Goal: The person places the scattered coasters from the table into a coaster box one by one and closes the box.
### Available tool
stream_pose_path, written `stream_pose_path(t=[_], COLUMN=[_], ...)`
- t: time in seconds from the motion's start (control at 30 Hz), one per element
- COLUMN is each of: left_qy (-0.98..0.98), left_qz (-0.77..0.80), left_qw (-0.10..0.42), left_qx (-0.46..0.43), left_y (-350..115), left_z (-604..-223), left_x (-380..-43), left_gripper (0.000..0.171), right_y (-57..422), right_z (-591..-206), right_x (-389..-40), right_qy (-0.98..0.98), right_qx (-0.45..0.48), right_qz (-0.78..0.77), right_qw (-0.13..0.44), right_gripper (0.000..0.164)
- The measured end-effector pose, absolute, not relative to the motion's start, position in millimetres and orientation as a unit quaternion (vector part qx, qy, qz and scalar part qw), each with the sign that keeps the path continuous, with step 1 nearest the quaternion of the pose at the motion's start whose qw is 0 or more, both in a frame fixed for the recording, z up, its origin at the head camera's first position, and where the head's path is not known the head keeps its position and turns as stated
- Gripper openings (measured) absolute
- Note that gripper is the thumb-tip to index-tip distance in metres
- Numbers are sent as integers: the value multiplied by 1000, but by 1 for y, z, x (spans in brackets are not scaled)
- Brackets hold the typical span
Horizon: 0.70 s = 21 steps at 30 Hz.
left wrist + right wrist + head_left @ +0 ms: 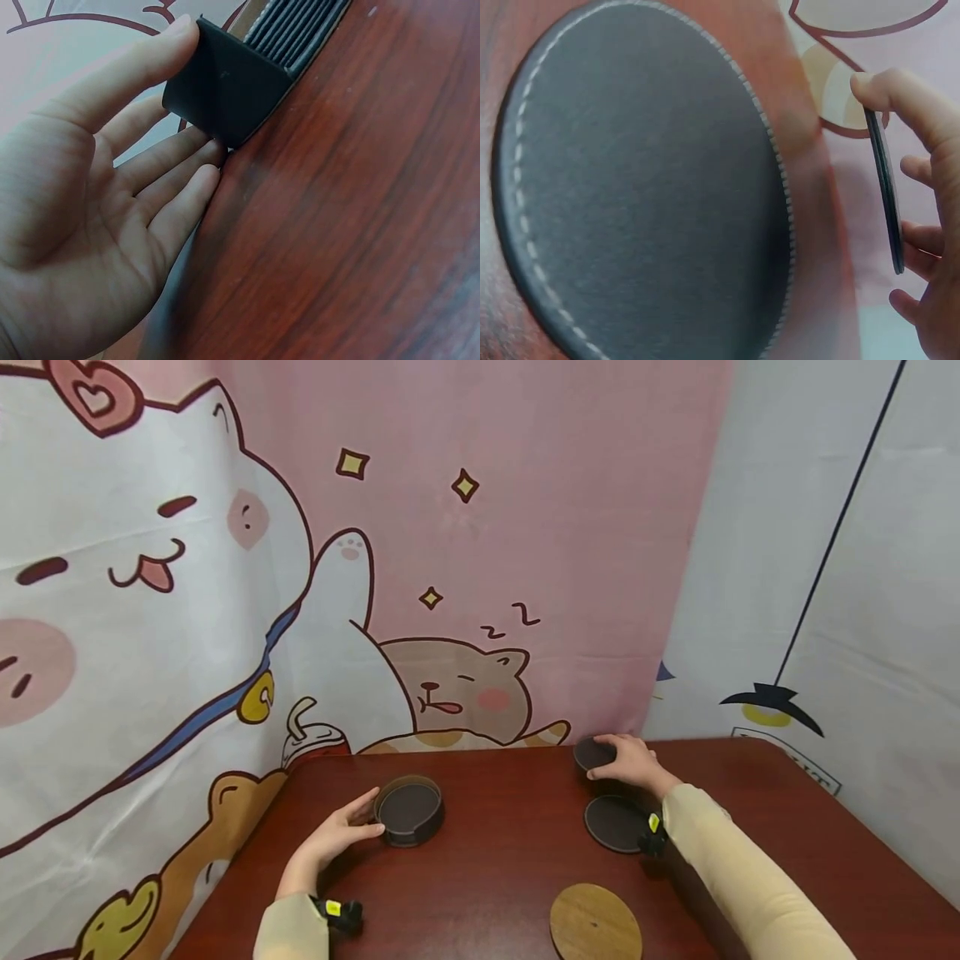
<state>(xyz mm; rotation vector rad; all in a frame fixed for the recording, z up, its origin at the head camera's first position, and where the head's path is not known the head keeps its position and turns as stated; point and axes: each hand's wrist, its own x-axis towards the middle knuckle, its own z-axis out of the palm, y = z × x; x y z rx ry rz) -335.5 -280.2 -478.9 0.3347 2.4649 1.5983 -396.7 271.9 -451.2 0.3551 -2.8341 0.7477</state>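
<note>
A round black coaster holder point(408, 838) stands on the left side of the table, with dark coasters stacked inside it. My left hand point(341, 835) holds it from its left side. In the left wrist view, the thumb is at the top edge of the holder wall point(225, 86) and the fingertips are low against it. At the table's far edge on the right, my right hand point(632, 765) grips a round dark coaster point(590, 755). This coaster point(885, 187) appears edge-on in the right wrist view. Another black coaster point(613, 824), stitched in white around its rim, lies flat below that hand.
Near the front of the reddish-brown table point(495, 860) lies a round wooden disc point(596, 922). A curtain point(555, 543) printed with cartoon cats hangs right behind the table's far edge. Each wrist carries a small black camera.
</note>
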Motion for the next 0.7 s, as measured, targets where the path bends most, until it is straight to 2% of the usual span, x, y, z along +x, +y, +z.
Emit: stream_pose_path(t=[0.7], left_qy=[821], left_qz=[553], left_qw=[90], left_qx=[106], left_y=[-279], left_z=[-480], left_x=[-336], left_gripper=[80], right_y=[261], right_z=[-429], right_x=[-396], right_qy=[-956], right_qx=[140], right_qz=[237], right_qw=[102], right_gripper=[74])
